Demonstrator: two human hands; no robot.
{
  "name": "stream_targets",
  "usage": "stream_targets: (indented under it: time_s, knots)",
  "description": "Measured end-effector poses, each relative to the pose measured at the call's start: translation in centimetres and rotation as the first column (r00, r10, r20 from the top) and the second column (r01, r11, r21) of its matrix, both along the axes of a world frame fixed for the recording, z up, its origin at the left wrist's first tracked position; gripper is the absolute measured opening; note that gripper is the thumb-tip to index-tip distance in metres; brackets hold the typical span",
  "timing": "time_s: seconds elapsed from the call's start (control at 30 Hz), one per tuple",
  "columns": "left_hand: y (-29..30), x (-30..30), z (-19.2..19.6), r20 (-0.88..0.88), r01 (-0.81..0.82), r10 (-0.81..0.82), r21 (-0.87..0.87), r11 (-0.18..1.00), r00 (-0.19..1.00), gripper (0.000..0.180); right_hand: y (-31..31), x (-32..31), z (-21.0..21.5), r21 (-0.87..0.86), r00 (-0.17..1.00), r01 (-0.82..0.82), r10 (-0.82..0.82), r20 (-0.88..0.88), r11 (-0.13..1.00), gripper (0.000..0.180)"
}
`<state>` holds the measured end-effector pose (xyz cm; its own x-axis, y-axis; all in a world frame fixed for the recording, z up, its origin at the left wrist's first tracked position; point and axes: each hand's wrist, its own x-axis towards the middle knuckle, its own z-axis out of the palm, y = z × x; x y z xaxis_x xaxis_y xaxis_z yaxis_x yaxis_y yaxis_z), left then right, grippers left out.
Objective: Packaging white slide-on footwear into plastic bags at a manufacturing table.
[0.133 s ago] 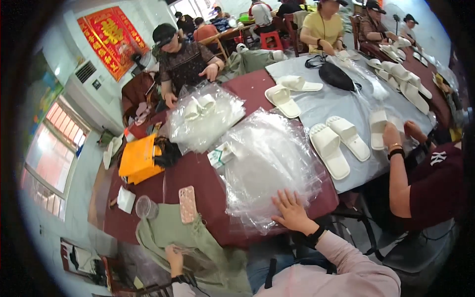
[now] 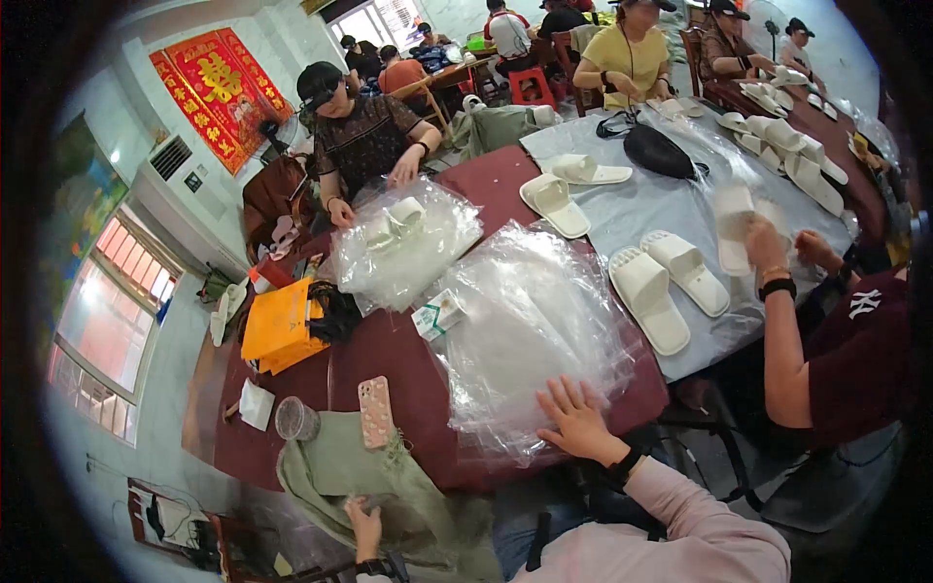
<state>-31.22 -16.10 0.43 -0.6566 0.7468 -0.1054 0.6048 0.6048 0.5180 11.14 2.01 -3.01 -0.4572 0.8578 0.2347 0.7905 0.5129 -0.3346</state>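
Observation:
My right hand [image 2: 581, 420] lies flat, fingers spread, on the near right part of a stack of clear plastic bags [image 2: 535, 330]. My left hand [image 2: 365, 530] is low, beside an olive-green cloth [image 2: 389, 486] that hangs over the table's near edge. Its thumb and fingers look parted, with nothing I can make out between them. A pink patterned phone [image 2: 376, 412] rests on the cloth, next to a clear plastic cup [image 2: 296, 419]. To the right of the bags sits a pair of white slippers [image 2: 649, 296].
A small white-and-green packet [image 2: 439, 314] lies against the bags. Further left stands an orange bag [image 2: 282, 325]. Across the dark red table [image 2: 364, 340], a person handles bags with slippers on top. At right, a co-worker's hands [image 2: 773, 243] hold white slippers. A black pouch [image 2: 661, 151] lies beyond.
My left hand has moved slightly down and right, and its fingers have parted. The right hand stays on the bags. The person opposite has brought a hand down onto their bags.

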Motion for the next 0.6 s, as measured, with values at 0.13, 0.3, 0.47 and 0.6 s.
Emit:
stream_targets:
  time_s: [0.13,0.3,0.47,0.6]
  knots:
    - [-1.3,0.0,-3.2,0.331,-0.138,0.257,-0.342,0.93,0.908,0.047,0.2,-0.3,-0.2,0.015,1.0,-0.006,0.006,0.012,1.0,0.07]
    - [-3.0,3.3,-8.0,0.633,-0.051,0.344,-0.433,0.9,0.693,0.054,0.5,-0.7,-0.4,0.028,1.0,-0.006,0.005,0.014,1.0,0.07]
    - [-2.1,5.0,-12.5,0.516,0.471,-0.037,-0.748,0.468,0.856,0.05,0.3,-0.3,-0.4,0.022,1.0,0.006,-0.006,0.007,1.0,0.07]
    - [-0.9,5.3,-16.8,0.546,0.542,-0.372,-0.831,-0.125,0.751,0.047,0.2,0.0,-0.6,0.017,0.999,0.022,-0.023,0.039,1.0,0.071]
